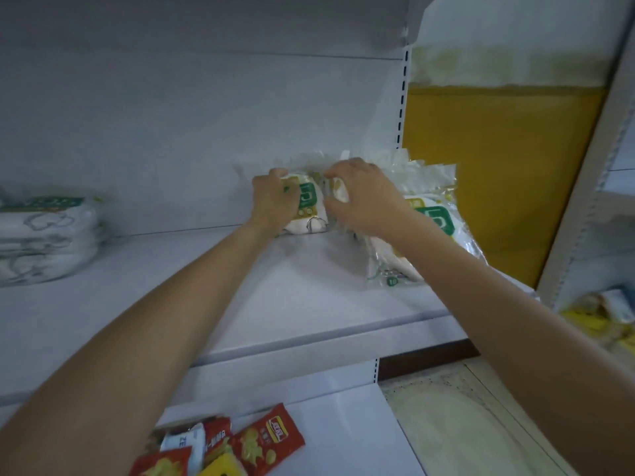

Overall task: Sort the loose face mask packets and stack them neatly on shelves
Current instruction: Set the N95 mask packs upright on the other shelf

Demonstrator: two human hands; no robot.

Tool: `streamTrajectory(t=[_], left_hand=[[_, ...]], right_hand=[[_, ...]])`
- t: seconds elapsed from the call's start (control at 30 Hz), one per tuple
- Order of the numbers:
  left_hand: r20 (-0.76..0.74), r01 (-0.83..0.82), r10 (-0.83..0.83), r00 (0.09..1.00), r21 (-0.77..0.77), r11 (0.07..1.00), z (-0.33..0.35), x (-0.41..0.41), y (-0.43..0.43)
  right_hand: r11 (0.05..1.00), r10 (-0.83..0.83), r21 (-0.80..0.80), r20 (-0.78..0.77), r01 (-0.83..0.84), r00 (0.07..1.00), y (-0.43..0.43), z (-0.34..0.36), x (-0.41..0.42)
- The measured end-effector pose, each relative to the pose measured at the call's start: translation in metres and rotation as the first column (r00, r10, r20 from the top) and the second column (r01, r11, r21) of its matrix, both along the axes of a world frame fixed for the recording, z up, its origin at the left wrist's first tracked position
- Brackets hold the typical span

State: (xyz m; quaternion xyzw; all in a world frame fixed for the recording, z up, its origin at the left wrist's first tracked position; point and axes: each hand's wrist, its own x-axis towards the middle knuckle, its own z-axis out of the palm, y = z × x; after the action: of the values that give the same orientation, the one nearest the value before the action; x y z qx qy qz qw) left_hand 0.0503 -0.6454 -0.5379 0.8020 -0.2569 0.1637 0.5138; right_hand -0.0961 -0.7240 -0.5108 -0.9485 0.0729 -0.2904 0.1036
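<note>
Red snack packets [268, 441] below — both hands' grip [275, 201] [360, 197] on upright mask packet [307, 207].

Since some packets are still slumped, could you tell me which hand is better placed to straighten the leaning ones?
Probably the right hand: the leaning clear-plastic green-and-white mask packets lie directly beside it, while the left hand grips the upright packet.
</note>
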Motion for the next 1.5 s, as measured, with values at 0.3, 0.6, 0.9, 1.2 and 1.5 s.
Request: streamTrajectory(t=[0.3,0.6,0.9,1.2,1.5], left_hand=[[0.088,0.029,-0.062,0.994,0.337,0.941,-0.008,-0.014,0.051],[0.415,-0.356,0.209,0.885,0.318,0.879,-0.010,0.016,0.219],[0.178,-0.523,0.492,0.852,0.322,0.789,-0.037,0.049,0.310],[-0.061,-0.321,0.377,0.924,0.413,0.853,-0.052,0.068,0.312],[0.092,-0.215,0.197,0.976,0.271,0.938,-0.050,0.060,0.310]], right_hand=[[0.975,-0.169,-0.156,-0.058,0.158,0.984,-0.010,-0.038,-0.015],[0.954,0.299,0.065,-0.188,-0.292,0.935,0.152,-0.042,0.108],[0.534,0.535,0.800,-0.069,-0.274,0.842,0.257,-0.045,0.178],[0.363,0.397,0.904,0.068,-0.225,0.915,0.291,-0.050,0.221],[0.297,0.361,0.945,0.024,-0.139,0.932,0.254,-0.040,0.208]])
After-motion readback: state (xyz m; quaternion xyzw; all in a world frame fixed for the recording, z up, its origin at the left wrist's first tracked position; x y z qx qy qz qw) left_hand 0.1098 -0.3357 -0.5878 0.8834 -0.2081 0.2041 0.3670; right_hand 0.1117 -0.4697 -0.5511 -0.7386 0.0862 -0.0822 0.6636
